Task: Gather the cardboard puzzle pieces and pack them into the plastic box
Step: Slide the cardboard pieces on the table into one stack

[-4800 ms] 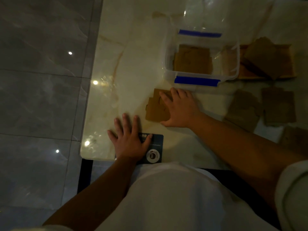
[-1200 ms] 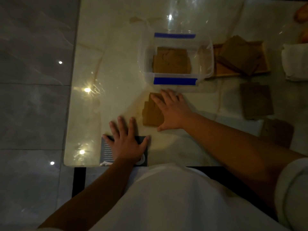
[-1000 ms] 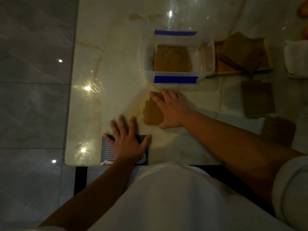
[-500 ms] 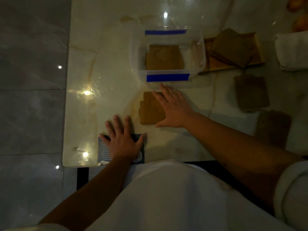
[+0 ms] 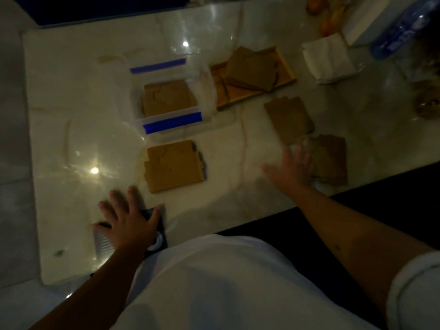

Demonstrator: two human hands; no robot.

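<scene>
The clear plastic box with blue clips stands mid-table, a stack of cardboard pieces inside. Just in front of it lies a joined brown cardboard slab, untouched. Further right lie a loose cardboard piece and another near the table's front edge. My right hand, blurred and with fingers spread, hovers at the left side of that near piece, holding nothing. My left hand lies flat, fingers apart, on a dark card.
A wooden tray holding several overlapping cardboard pieces sits right of the box. Folded white napkins, a white box and a blue-labelled bottle crowd the far right. The table edge runs along the left and front.
My right hand has left the cardboard slab in front of the box and swung right to the piece near the front edge. The view has shifted right. The left hand stays put.
</scene>
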